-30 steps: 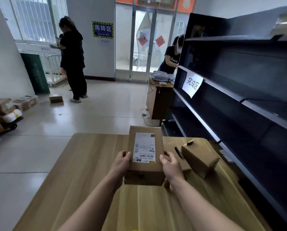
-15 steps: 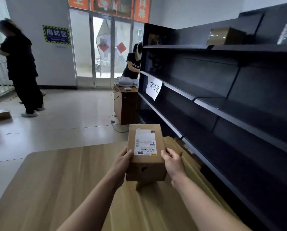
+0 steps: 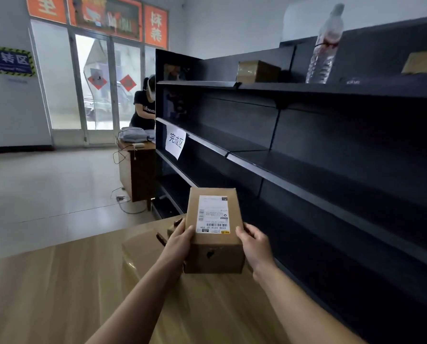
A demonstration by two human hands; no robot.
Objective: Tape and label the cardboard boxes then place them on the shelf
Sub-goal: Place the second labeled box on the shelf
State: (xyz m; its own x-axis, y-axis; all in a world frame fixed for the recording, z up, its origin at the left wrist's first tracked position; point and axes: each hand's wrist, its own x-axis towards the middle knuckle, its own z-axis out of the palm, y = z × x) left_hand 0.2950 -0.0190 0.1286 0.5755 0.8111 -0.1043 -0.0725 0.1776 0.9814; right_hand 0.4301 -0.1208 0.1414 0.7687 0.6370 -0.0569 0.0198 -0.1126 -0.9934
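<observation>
I grip the labelled cardboard box between my left hand and right hand, label up, carrying it level toward the black shelf.

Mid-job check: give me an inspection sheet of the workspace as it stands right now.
Surface: wooden table, below the hands.
Job's things: labelled box held above the table's far edge, label up; dark shelf on the right; brown box and another box on its top level.
Clutter: water bottle standing on the top level; something partly hidden behind the left hand.
Hands: left hand and right hand each grip a side of the labelled box.
Cables: cable hanging off the desk, more on the floor.
Surroundings: person at the desk, glass doors, paper sign on the shelf.
</observation>
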